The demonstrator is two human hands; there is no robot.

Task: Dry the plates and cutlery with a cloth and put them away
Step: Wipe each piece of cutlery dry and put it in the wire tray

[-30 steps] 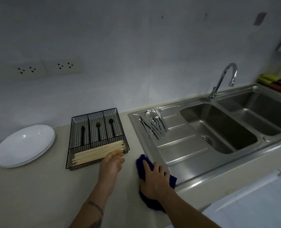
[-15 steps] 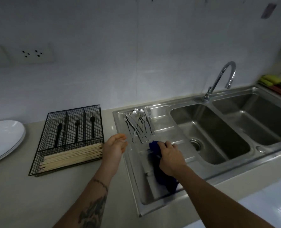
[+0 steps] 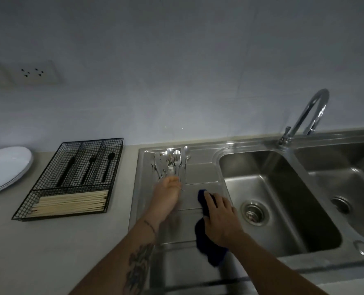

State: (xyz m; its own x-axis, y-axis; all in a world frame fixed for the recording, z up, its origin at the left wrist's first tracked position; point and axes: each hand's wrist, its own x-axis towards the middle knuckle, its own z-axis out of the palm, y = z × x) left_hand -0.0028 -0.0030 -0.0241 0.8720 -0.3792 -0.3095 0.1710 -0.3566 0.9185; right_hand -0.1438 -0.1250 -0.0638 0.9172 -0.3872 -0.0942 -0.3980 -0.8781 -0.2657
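Observation:
Several steel spoons and forks (image 3: 173, 161) lie in a pile at the back of the sink's drainboard (image 3: 204, 173). My left hand (image 3: 167, 193) reaches their near handle ends, fingers curled down onto them; a grip is not plainly visible. To its right, my right hand (image 3: 218, 216) holds a dark blue cloth (image 3: 209, 251) low over the drainboard. White plates (image 3: 6, 167) are stacked at the far left of the counter. A black wire cutlery tray (image 3: 49, 167) sits between the plates and the sink.
The tray holds black-handled cutlery (image 3: 89, 167) in its rear slots and pale chopsticks (image 3: 70, 203) in front. Right of the drainboard are two steel basins (image 3: 272, 188) and a curved tap (image 3: 311, 109). Wall sockets (image 3: 38, 72) sit above the counter.
My left hand moved from the tray's edge across to the cutlery handles. My right hand lifted the cloth off the counter and carried it onto the drainboard. The view shifted right.

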